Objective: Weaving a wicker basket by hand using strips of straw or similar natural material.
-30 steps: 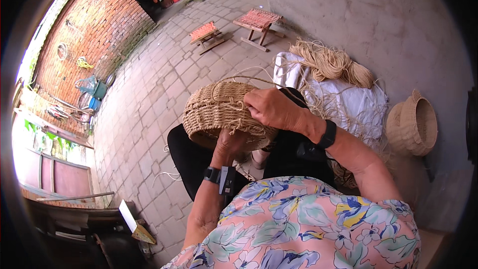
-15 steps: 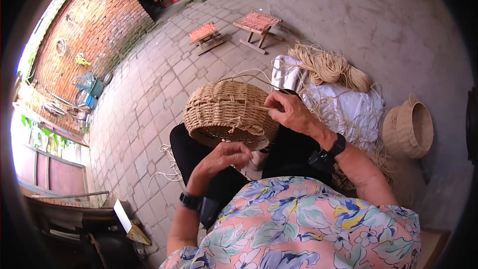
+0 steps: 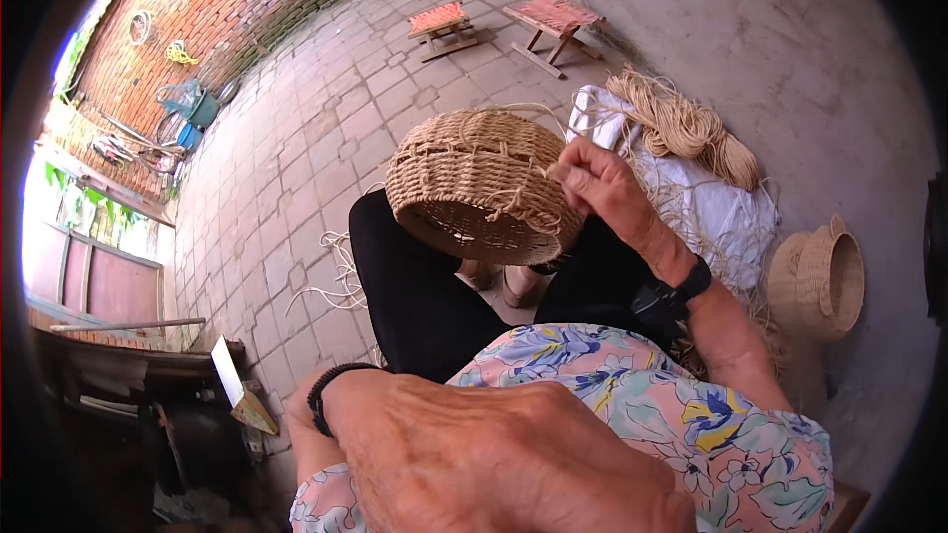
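Note:
A round basket woven from tan cord point(image 3: 474, 173) rests tilted on my black-trousered knees, its dark opening turned toward me. At its right side my right hand point(image 3: 612, 188) is closed, thumb and finger pinching a strand of cord close to the weave. A thin loop of cord point(image 3: 533, 107) arcs over the basket's far rim toward that hand. My left hand point(image 3: 504, 454) looms large and very near, low in the view in front of my flowered top. Only its back shows; the fingers are hidden, and it is away from the basket.
On the right, a thick hank of tan cord point(image 3: 681, 128) lies on a white sack point(image 3: 716, 202) among loose strands. Beside it sits a second woven basket point(image 3: 798, 276) near the grey wall. Two folding stools with red woven seats point(image 3: 555, 12) stand farther off on the paving.
My left hand has left the basket's near edge and come up close toward me. My right hand stays at the basket's right side. The whole view has shifted slightly.

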{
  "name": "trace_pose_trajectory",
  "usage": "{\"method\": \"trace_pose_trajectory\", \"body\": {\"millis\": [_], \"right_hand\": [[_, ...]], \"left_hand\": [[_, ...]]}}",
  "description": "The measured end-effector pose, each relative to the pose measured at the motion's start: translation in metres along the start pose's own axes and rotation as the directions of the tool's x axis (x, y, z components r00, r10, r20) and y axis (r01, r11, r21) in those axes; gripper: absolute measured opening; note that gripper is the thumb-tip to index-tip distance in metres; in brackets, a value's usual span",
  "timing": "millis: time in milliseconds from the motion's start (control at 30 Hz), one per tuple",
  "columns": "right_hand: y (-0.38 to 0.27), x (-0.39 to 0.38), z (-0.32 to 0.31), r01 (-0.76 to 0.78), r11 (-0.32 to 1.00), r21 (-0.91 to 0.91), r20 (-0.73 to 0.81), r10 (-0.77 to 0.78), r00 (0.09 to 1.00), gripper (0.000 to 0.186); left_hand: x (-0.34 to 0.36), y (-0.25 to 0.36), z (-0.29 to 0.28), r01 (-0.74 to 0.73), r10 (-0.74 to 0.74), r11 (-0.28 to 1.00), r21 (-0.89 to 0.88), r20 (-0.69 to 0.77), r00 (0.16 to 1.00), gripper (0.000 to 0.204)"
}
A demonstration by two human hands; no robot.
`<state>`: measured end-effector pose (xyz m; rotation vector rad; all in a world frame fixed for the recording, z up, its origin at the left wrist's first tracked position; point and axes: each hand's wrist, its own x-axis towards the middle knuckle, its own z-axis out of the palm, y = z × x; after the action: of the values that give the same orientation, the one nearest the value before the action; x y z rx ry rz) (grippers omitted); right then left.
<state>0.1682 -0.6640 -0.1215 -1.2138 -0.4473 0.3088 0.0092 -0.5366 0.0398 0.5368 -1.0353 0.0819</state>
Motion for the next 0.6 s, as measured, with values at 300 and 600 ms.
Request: {"method": "trace_pose_trajectory", "body": {"millis": [300,600], "right_hand": [[0.003,-0.025,-0.032,-0.186,0.69,-0.699,-0.013,0.247,0.969,0.019],[-0.004,-0.01,0.004,0.127,0.251,-0.96,0.088,-0.163,0.983,0.01]], "left_hand": [[-0.002,-0.002,-0.023,0.074,-0.079,0.983,0.166,0.021,0.997,0.022],[-0.013,0.008,-0.026,0.097,-0.133,0.926,0.365,0.072,0.989,0.024]]}}
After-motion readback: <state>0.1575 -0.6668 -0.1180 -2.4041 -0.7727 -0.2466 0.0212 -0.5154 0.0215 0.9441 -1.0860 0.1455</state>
